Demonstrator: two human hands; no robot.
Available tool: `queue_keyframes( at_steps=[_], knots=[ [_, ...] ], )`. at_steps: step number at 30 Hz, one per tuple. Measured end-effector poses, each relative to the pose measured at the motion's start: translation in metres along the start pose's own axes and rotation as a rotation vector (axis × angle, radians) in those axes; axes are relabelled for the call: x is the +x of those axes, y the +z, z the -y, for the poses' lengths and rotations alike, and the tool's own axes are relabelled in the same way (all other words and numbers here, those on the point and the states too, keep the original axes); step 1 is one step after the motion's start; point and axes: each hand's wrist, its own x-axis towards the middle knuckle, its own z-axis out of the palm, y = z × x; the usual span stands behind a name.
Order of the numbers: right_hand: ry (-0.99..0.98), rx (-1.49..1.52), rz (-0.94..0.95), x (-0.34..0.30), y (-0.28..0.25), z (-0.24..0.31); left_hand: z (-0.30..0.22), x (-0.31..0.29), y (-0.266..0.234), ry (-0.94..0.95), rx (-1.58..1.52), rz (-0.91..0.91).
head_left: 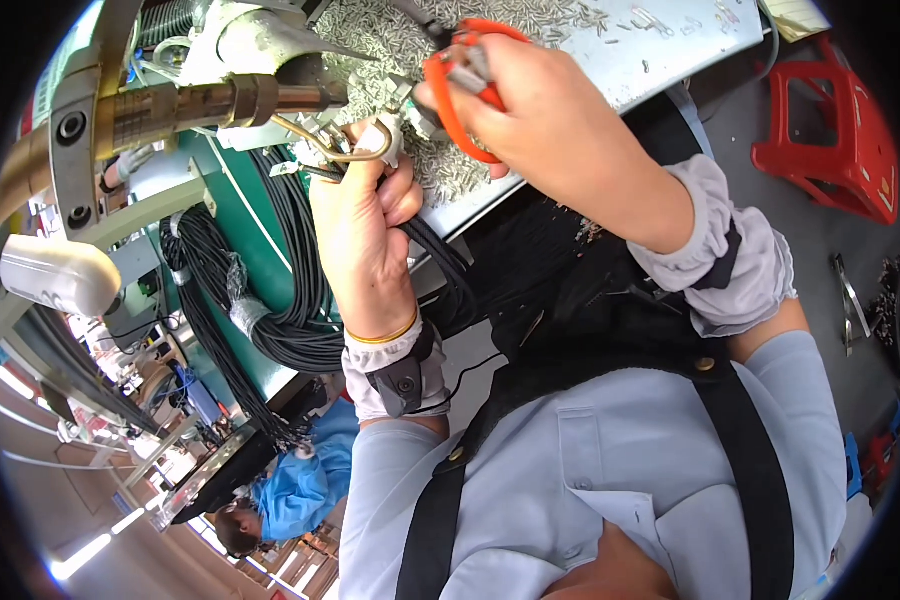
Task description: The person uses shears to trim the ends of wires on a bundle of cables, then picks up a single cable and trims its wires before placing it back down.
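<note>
My left hand (365, 225) is closed around black cable (438, 252), which runs down from the fist toward my lap. A white wrap (386, 138) covers the thumb tip. Beside that thumb curves a brass-coloured metal hook (335, 148). In my right hand (555, 110) is a pair of orange-handled pliers (448, 115), the fingers wrapped round the handles and the dark jaws pointing to the upper left. Small silvery parts (402, 98) sit between the two hands; their exact form is too small to tell. Heaped small metal pins (455, 170) cover the tabletop around both hands.
A metal bar with clamps (170, 105) crosses at upper left. Coiled black cable bundles (290, 340) lie on a green surface (232, 200) at left. A red plastic stool (835, 140) stands at right, tweezers (850, 300) below it. A person in blue (305, 485) works at lower left.
</note>
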Motion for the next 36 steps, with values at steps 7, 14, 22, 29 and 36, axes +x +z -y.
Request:
queue_keyframes(
  at_steps=[7, 14, 22, 29, 36],
  knots=[
    [0.219, 0.114, 0.095, 0.016, 0.006, 0.004, -0.009, 0.007, -0.005, -0.101, 0.033, 0.024],
    [0.213, 0.112, 0.100, 0.014, 0.009, -0.002, -0.006, 0.002, -0.006, -0.010, 0.077, 0.024],
    [0.275, 0.129, 0.137, 0.016, 0.007, 0.004, -0.007, 0.005, -0.012, -0.061, 0.051, 0.065],
    [0.341, 0.240, 0.209, 0.011, -0.005, 0.010, -0.006, -0.009, -0.010, -0.096, -0.097, 0.143],
    [0.467, 0.473, 0.239, -0.004, -0.022, 0.028, 0.000, -0.046, -0.002, -0.069, -0.041, 0.068]
  ],
)
